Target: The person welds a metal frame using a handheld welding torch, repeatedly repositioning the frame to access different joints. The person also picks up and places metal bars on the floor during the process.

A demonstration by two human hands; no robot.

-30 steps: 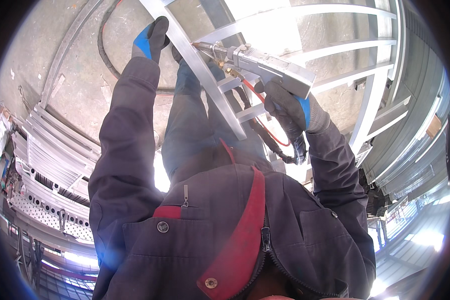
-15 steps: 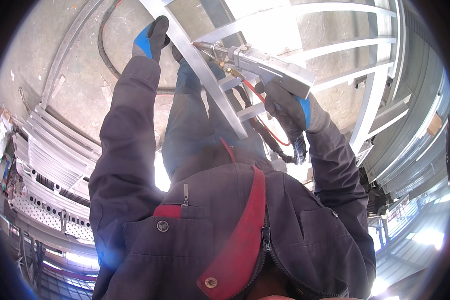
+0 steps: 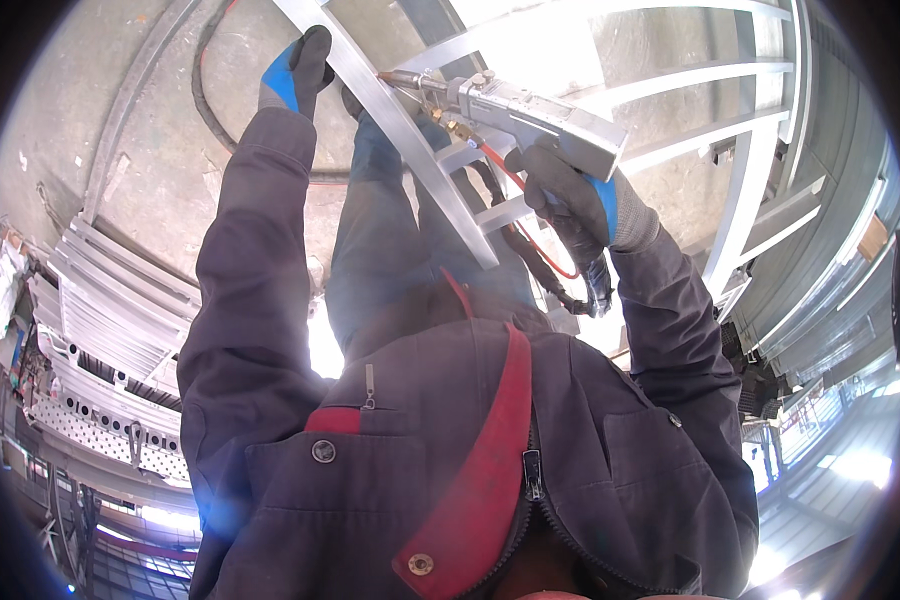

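Right fingers point(image 3: 550, 172) curled round grip of grey torch point(image 3: 545, 118), right of frame rail point(image 3: 398, 140), tip at or just beside it. Left fingers point(image 3: 316, 45) bent at rail's left edge, hold unclear. Likely working rail joint; next move calls for steady tip.

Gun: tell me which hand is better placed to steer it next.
Right, most likely: the right hand already grips the gun, its nozzle pointing at the bar. The left hand is at the bar, away from the gun.
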